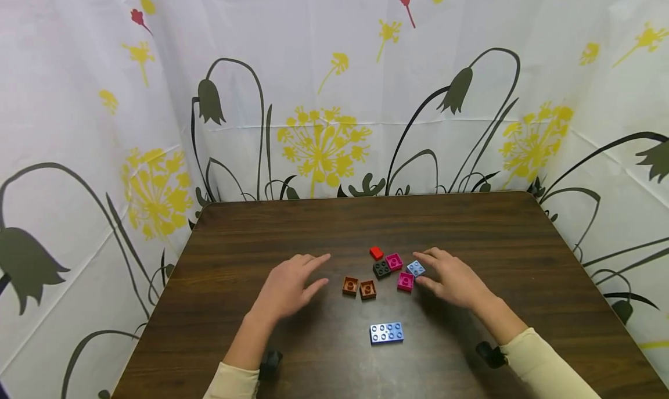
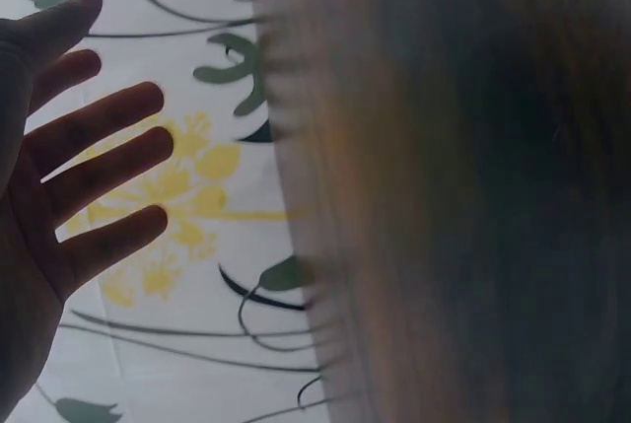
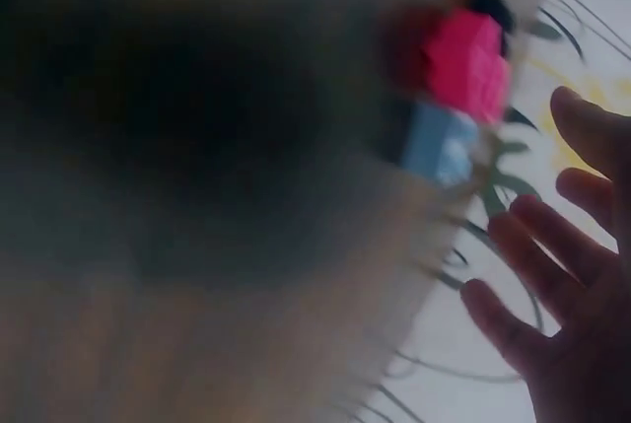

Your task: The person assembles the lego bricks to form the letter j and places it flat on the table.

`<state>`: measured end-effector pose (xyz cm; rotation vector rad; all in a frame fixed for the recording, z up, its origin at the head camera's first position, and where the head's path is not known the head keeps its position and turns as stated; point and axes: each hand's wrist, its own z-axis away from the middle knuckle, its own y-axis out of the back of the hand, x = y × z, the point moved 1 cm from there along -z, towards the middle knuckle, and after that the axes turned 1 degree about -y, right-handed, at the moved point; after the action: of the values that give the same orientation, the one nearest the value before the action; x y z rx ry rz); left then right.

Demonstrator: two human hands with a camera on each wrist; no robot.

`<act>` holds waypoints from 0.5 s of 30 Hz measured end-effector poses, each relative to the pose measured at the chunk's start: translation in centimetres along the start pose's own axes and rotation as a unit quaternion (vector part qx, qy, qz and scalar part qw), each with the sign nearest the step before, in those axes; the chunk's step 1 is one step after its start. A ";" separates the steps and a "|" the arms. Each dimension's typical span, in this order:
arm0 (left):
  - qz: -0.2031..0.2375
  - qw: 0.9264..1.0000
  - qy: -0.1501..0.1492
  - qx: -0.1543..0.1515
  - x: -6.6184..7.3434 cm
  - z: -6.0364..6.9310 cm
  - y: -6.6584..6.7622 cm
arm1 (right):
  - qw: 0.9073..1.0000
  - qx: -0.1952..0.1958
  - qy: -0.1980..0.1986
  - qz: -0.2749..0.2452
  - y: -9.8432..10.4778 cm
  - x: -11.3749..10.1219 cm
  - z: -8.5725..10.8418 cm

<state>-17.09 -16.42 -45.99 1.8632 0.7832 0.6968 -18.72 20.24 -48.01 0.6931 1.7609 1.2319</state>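
Observation:
In the head view, my left hand [image 1: 289, 286] has its fingers extended, left of two brown bricks [image 1: 350, 286], and holds nothing. My right hand [image 1: 453, 280] is beside a small light blue brick [image 1: 415, 268], its thumb and fingers spread around that brick; whether they touch it I cannot tell. Two magenta bricks [image 1: 405, 281], a black brick [image 1: 381, 269] and a red brick [image 1: 376, 252] lie between the hands. Nearer the front lies a longer blue brick [image 1: 387, 333]. Both wrist views show spread fingers, the left hand [image 2: 84, 167] and the right hand [image 3: 567, 275].
The brown wooden table [image 1: 251, 230] has its far edge against a white curtain [image 1: 324, 50] with printed flowers. Dark wrist devices, one at the left wrist [image 1: 270, 364] and one at the right [image 1: 491, 354], hang under the forearms.

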 end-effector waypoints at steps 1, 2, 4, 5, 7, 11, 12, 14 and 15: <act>0.006 1.000 0.000 -0.005 0.3 0.0 -0.2 | 1.000 -0.002 -0.004 -0.003 -0.5 -0.2 0.1; 0.009 1.000 -0.002 -0.011 0.7 0.1 -0.4 | 1.000 -0.003 -0.007 -0.005 -1.1 -0.3 0.2; 0.024 0.999 -0.007 -0.026 1.4 0.2 -1.0 | 1.000 -0.001 -0.010 -0.007 -1.9 -0.4 0.3; 0.033 0.999 -0.010 -0.036 1.9 0.2 -1.2 | 1.000 0.003 -0.010 -0.007 -2.3 -0.5 0.3; 0.053 0.997 -0.013 -0.061 2.8 0.3 -1.8 | 1.000 0.012 -0.010 -0.004 -2.9 -0.5 0.4; 0.073 0.991 -0.017 -0.113 4.9 0.4 -3.2 | 1.000 0.023 -0.007 0.011 -3.6 -0.6 0.3; 0.072 0.990 -0.021 -0.123 5.5 0.4 -3.6 | 1.000 0.025 -0.008 0.015 -3.8 -0.6 0.3; 0.069 0.988 -0.032 -0.138 6.6 0.4 -4.3 | 0.999 0.027 -0.013 0.026 -4.0 -0.7 0.2; 0.067 0.987 -0.036 -0.143 7.2 0.4 -4.6 | 0.999 0.028 -0.016 0.032 -4.1 -0.7 0.1</act>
<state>-13.21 -9.62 -49.43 1.6781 0.4860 0.7778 -18.15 18.22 -51.63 0.8027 1.7649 1.2101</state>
